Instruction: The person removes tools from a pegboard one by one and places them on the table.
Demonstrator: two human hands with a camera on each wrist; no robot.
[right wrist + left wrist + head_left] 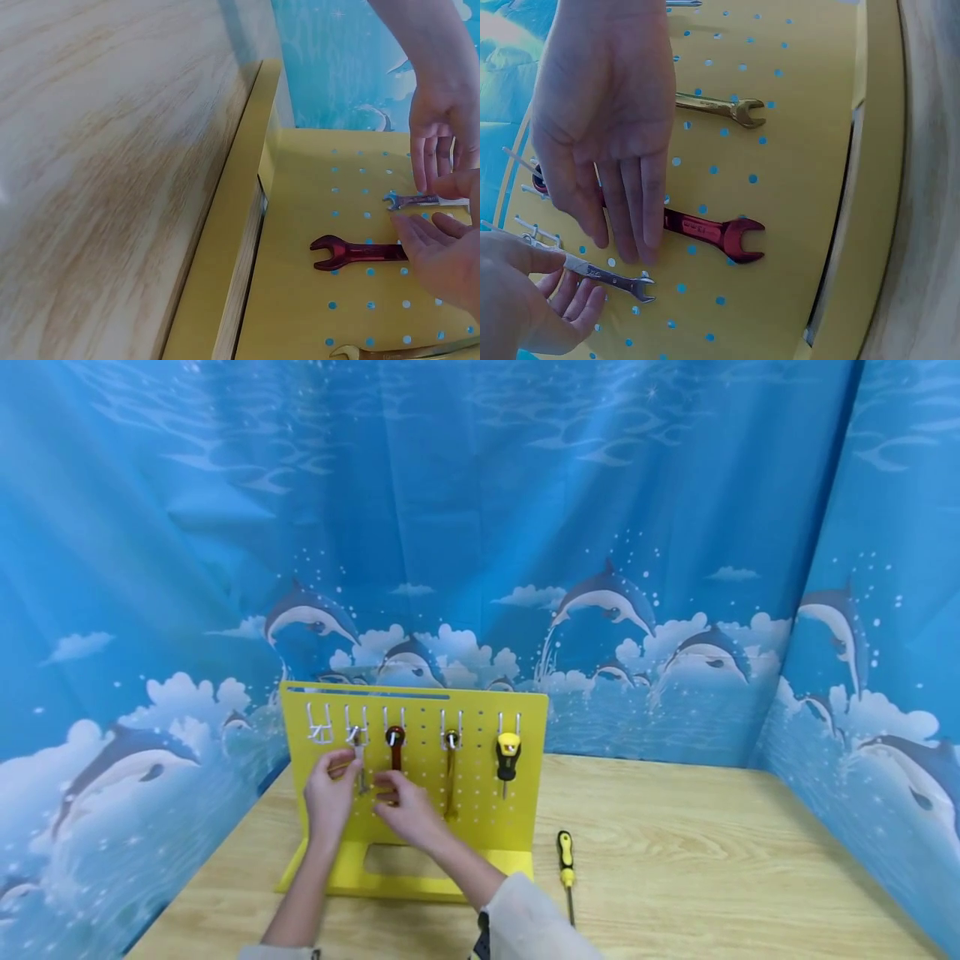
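My left hand (pixel 330 797) pinches a small silver wrench (pixel 604 275) between thumb and fingers, the wrench hanging at a hook of the yellow pegboard (pixel 487 814). To its right hangs a larger red wrench (pixel 364 253), ring end up on its hook. My right hand (pixel 411 810) is in front of that red wrench, covering part of it, its fingers loosely extended and holding nothing. In the left wrist view its fingertips reach close to the silver wrench. A gold wrench (pixel 451 777) hangs further right.
A stubby yellow-and-black screwdriver (pixel 507 758) hangs at the board's right. An unoccupied double hook (pixel 320 732) is at far left. Right of the board, a long screwdriver (pixel 566 860) lies on the wooden table (pixel 697 843). A blue dolphin-print curtain (pixel 480 527) stands behind.
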